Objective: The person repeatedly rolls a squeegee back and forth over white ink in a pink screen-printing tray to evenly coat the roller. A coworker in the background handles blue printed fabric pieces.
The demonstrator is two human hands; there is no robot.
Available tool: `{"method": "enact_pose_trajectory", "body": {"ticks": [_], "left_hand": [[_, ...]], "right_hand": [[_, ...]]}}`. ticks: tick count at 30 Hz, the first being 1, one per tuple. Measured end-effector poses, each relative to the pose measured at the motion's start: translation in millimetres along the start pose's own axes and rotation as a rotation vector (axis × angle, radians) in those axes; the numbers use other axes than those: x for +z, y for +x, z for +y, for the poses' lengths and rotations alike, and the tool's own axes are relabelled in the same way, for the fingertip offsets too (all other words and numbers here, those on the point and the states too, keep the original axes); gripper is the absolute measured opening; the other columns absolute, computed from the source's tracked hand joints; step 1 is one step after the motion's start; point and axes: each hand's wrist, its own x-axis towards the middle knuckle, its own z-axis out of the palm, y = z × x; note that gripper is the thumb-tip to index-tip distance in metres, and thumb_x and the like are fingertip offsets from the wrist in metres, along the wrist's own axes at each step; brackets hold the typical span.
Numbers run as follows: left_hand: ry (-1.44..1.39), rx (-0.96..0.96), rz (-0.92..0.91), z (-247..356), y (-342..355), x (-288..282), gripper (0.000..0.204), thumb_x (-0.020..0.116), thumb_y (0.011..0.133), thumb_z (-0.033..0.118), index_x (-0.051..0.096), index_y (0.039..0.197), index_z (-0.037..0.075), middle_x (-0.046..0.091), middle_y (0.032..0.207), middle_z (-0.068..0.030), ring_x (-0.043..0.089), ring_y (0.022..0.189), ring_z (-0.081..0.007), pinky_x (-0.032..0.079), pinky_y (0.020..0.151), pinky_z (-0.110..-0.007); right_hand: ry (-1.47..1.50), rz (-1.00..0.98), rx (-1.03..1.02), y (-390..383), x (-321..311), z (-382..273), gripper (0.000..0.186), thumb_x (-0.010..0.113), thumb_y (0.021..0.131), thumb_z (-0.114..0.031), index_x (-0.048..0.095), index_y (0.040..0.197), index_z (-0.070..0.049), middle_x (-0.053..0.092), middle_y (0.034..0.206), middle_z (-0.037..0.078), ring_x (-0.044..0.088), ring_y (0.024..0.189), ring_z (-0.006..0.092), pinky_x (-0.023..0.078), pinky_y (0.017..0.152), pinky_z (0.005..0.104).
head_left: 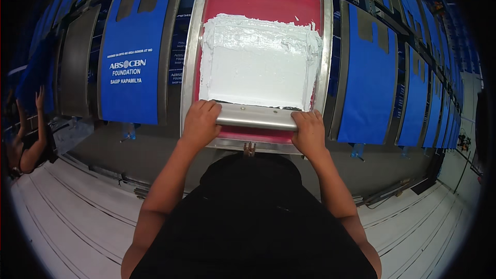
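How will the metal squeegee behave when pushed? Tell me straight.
The squeegee is probably stiff, since it looks like a solid metal bar. The thick white paste beyond it may drag against it. Its smooth, shiny surface could turn slippery if smeared.

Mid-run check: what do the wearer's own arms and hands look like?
The left hand and right hand are ungloved. No sleeve covers the left forearm or right forearm, and neither wrist shows a watch. The torso garment is black.

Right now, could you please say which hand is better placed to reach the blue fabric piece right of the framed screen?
Right hand, probably: it holds the right end of the metal bar, nearer that blue fabric piece, while the left hand holds the opposite end.
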Motion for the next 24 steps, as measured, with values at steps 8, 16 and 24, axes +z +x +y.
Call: {"method": "enact_pose_trajectory", "body": {"ticks": [8, 16, 24], "left_hand": [[-0.008, 0.073, 0.208, -42.5, 35.5, 34.0, 0.040, 0.070, 0.056, -0.001, 0.064, 0.096, 0.004, 0.064, 0.100, -0.0128, 0.059, 0.096, -0.0318, 0.047, 0.085, -0.042], [0.056, -0.104, 0.054, -40.2, 144.6, -34.0, 0.030, 0.074, 0.071, 0.014, 0.068, 0.099, 0.004, 0.068, 0.093, -0.0173, 0.064, 0.091, -0.0345, 0.051, 0.082, -0.042], [-0.045, 0.112, 0.106, -22.2, -0.8, 18.3, 0.039, 0.076, 0.054, 0.004, 0.066, 0.092, 0.004, 0.065, 0.090, -0.0142, 0.061, 0.086, -0.0345, 0.049, 0.076, -0.045]], "right_hand": [[-0.110, 0.131, -0.071, 53.3, 33.4, 36.5, 0.044, 0.065, 0.061, -0.001, 0.065, 0.104, -0.010, 0.067, 0.096, 0.009, 0.062, 0.093, 0.0276, 0.031, 0.108, 0.0540], [-0.240, -0.025, -0.008, 157.0, -44.0, 47.3, 0.038, 0.060, 0.070, -0.004, 0.069, 0.105, -0.016, 0.070, 0.088, 0.011, 0.066, 0.093, 0.0278, 0.032, 0.105, 0.0532], [-0.036, -0.017, 0.037, 7.6, 22.6, 9.6, 0.043, 0.064, 0.061, 0.001, 0.068, 0.102, -0.011, 0.069, 0.093, 0.007, 0.063, 0.093, 0.0269, 0.024, 0.112, 0.0565]]}}
